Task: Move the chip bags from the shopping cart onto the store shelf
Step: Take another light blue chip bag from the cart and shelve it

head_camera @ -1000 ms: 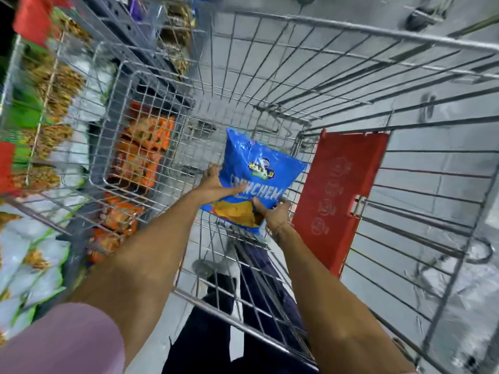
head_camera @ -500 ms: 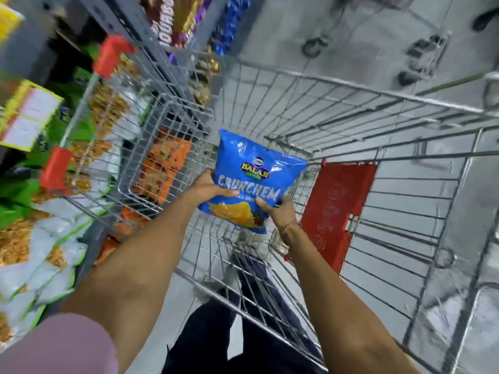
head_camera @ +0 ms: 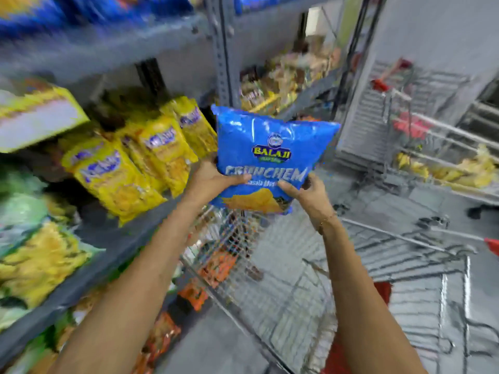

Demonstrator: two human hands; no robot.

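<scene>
A blue chip bag [head_camera: 272,147] is held upright in the air at centre, above the wire shopping cart [head_camera: 283,292]. My left hand [head_camera: 213,179] grips its lower left edge and my right hand [head_camera: 307,193] grips its lower right corner. The bag hangs just to the right of the grey store shelf [head_camera: 113,238], level with a row of yellow bags [head_camera: 140,163] that stand on it. The view is blurred by motion.
A grey shelf upright [head_camera: 224,49] rises just behind the bag. Green and yellow bags [head_camera: 35,252] fill the shelf at the left, orange packets [head_camera: 216,265] lie below. A second cart [head_camera: 432,147] with yellow bags stands at the right on the grey floor.
Both hands have lifted the blue bag up out of the cart to shelf height. My view has swung up from the cart to the shelves.
</scene>
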